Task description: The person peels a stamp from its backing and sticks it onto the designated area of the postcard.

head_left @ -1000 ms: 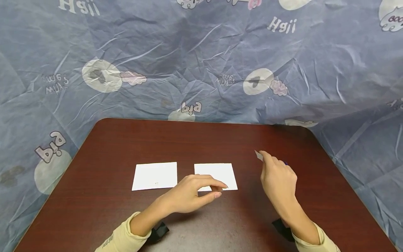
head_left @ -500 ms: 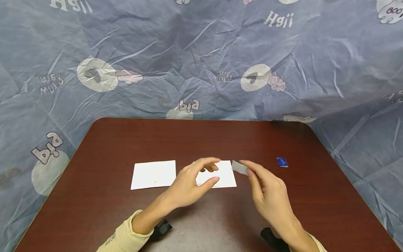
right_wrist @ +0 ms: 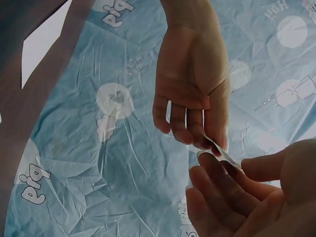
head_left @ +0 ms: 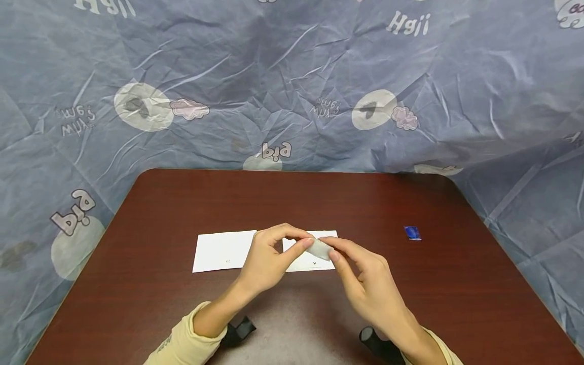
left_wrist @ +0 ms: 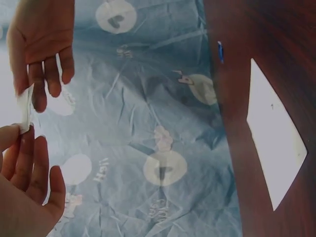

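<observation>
Together, left hand [head_left: 265, 263] and right hand [head_left: 370, 284] pinch a small whitish slip [head_left: 320, 249] above the table [head_left: 292, 200], one white card [head_left: 219, 251] lying at left.

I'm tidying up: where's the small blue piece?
In the head view, the blue piece lies on the table, right of the nearest white card, beyond the right hand.

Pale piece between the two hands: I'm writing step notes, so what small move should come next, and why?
Probably let the right hand gently tug its end of the pale piece while the left hand steadies the other, since they pinch it at opposite ends.
</observation>
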Motion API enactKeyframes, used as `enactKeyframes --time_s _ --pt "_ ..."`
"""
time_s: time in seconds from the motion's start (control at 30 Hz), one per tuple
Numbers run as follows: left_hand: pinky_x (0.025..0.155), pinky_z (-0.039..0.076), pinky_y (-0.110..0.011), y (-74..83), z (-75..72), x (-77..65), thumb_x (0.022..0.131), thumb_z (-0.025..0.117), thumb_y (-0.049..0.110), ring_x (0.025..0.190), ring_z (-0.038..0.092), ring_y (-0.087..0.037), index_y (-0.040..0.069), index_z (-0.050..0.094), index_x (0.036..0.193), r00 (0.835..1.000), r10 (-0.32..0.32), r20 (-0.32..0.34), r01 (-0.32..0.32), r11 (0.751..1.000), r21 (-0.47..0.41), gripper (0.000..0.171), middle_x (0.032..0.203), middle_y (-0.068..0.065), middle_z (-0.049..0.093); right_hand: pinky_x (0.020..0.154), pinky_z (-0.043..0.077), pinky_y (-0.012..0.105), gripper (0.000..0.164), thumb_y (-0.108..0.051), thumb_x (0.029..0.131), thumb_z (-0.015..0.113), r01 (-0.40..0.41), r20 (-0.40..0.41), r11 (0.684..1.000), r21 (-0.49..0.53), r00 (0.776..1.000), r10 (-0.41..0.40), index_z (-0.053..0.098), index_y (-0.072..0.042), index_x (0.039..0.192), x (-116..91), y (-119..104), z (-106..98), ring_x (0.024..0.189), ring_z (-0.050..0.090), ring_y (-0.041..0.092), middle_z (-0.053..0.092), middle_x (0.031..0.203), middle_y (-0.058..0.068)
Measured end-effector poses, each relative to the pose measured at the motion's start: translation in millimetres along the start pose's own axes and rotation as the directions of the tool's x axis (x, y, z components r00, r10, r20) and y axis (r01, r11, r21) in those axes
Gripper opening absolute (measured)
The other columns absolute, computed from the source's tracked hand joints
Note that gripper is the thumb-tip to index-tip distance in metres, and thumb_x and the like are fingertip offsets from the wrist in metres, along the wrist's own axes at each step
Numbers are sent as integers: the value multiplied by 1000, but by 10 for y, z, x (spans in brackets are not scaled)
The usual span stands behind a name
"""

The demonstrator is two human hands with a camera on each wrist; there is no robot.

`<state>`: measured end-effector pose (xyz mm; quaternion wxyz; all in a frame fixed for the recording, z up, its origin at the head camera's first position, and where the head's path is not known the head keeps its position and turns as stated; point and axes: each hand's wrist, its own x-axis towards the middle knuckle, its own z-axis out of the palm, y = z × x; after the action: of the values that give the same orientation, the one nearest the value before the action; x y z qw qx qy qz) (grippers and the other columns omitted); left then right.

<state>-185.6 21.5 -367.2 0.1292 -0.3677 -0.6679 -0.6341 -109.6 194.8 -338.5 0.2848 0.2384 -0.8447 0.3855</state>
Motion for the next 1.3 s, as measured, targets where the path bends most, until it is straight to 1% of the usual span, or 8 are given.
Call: enactKeyframes --time_s 0.33,0.47,0.63,0.8,0.9,1.03,1.17,1.3 --pt "47 34 -23 9 -75 34 86 71 5 57 45 -9 7 74 88 999 36 -4 -36 998 59 4 78 5 66 50 37 17 35 13 75 73 25 -120 1000 2 992 -25 69 -7 103 86 76 124 61 55 10 64 74 -3" --pt "58 43 -25 -17 -88 36 86 70 4 70 56 -10 7 71 98 995 80 -57 -75 993 91 13 85 3 66 45 31 16 33 15 73 73 39 -165 999 13 986 -36 70 -5 99 131 127 194 56 48 9 62 71 -2" --pt "67 49 -32 -24 -77 12 87 67 4 77 59 -14 6 60 101 982 103 -156 -83 988 130 16 86 -1 62 57 43 16 23 12 76 72 98 -273 995 14 958 -90 71 -1 95 215 157 293 64 57 13 67 79 5" --pt "63 47 -30 -2 -77 -9 88 63 4 71 56 -12 8 64 86 987 116 -109 -105 989 107 5 77 1 61 71 50 22 11 1 84 69 158 -343 986 53 930 -131 73 1 94 296 114 389 74 64 17 70 86 8" --pt "67 47 -32 13 -100 -4 88 64 4 80 57 -15 5 61 97 983 92 -160 -77 992 96 9 88 -3 61 71 51 23 12 4 84 68 120 -308 980 161 949 -66 73 0 95 326 58 423 75 65 15 70 85 8" --pt "70 46 -31 43 -148 14 87 65 4 89 57 -19 4 56 113 978 2 -210 8 999 45 27 100 -6 59 71 52 25 17 10 83 66 6 -221 950 311 973 66 72 1 96 357 3 455 75 66 16 71 86 9" --pt "63 44 -24 57 -185 34 88 66 2 76 57 -15 3 60 112 980 -84 -181 77 996 -50 25 89 -6 64 68 52 27 15 9 86 64 -103 -108 905 413 981 161 70 4 99 375 -2 471 71 63 18 69 85 9" --pt "56 40 -22 55 -209 56 85 66 -5 66 55 -12 -1 56 111 977 -72 -199 53 994 -98 28 80 -10 64 67 53 29 16 5 92 57 -196 25 848 493 977 211 67 8 104 383 25 447 70 62 16 67 80 6"
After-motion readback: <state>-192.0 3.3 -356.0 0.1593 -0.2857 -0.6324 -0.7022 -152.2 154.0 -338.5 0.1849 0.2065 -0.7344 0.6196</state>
